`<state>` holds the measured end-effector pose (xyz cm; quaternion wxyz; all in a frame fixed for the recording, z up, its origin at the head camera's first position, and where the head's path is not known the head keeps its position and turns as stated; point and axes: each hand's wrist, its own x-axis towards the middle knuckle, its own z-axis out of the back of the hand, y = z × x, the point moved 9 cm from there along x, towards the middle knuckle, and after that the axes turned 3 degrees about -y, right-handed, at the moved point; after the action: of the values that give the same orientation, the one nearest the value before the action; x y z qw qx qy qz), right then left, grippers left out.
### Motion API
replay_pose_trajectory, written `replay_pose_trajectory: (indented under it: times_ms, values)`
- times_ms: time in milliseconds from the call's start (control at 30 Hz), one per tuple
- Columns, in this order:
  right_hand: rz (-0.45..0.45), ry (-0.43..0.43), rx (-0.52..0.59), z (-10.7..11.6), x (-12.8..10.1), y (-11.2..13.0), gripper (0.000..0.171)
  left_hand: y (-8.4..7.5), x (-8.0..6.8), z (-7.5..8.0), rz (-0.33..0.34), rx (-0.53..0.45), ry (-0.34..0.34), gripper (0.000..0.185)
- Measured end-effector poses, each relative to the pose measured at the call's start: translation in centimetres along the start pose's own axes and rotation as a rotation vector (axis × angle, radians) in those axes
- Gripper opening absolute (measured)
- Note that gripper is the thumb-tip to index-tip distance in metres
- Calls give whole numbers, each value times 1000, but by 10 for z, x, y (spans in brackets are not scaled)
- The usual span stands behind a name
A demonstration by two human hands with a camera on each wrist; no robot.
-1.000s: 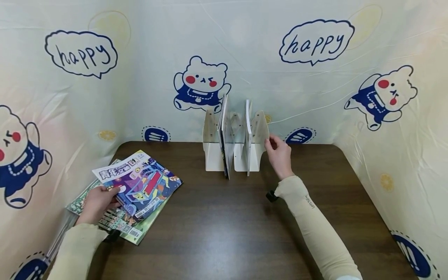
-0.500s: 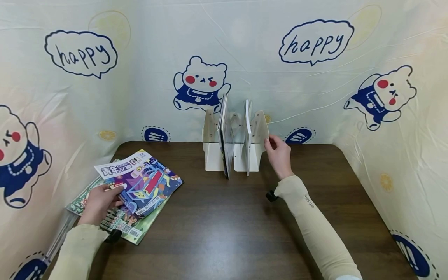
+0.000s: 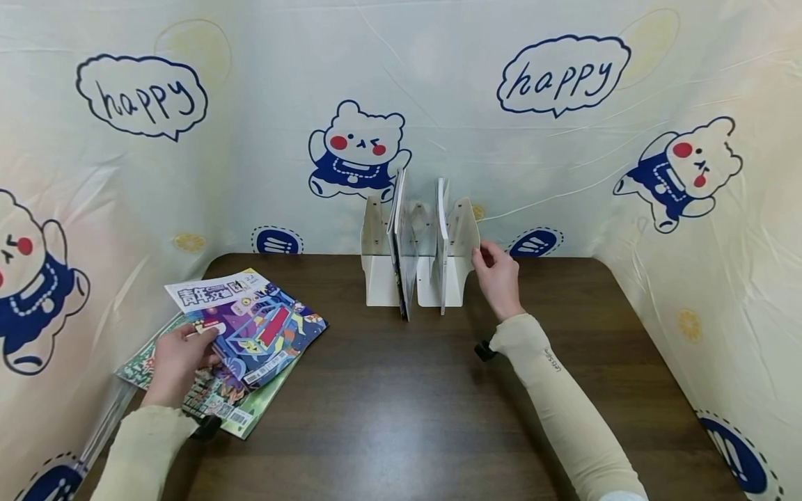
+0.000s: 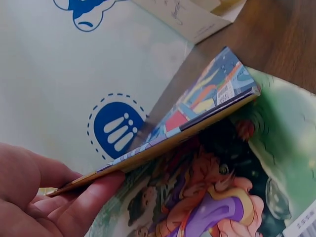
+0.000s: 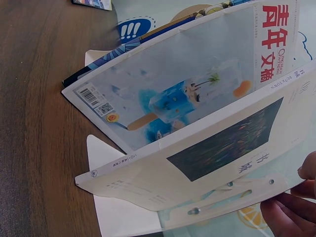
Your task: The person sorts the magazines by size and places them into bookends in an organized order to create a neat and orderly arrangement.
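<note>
My left hand (image 3: 177,362) pinches the near-left edge of a purple and blue magazine (image 3: 278,323), thumb on top and fingers underneath. In the left wrist view this magazine slants above a green illustrated magazine (image 4: 284,106), its raised underside showing. My right hand (image 3: 498,277) grips the right end plate of a white book rack (image 3: 383,282) between thumb and fingers. Inside the rack stand a thin magazine with a popsicle cover (image 5: 173,106) and a cream one with a dark picture (image 5: 232,138), both upright and apart. Behind the popsicle magazine, another colourful spine (image 5: 163,34) shows.
The dark wooden table (image 3: 401,417) reaches a patterned curtain (image 3: 526,153) at the back and both sides. The rack stands near the table's back edge, and the flat magazines lie along its left side.
The left hand and the purple magazine shift slightly, with the magazine's left corner rising a little. My right hand keeps its grip on the rack, which stays in place.
</note>
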<state>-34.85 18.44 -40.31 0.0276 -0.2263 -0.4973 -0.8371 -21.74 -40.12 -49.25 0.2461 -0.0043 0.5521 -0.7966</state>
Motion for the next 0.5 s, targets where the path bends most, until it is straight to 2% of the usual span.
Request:
replay_pose_trajectory:
  times_ms: [233,500]
  values:
    - [-5,6,-6,0,-1,1,30,-9,-6,-2,-17,-118,-14,60]
    - [-9,7,-11,0,-2,1,31,-25,-18,-4,-97,-119,-45,64]
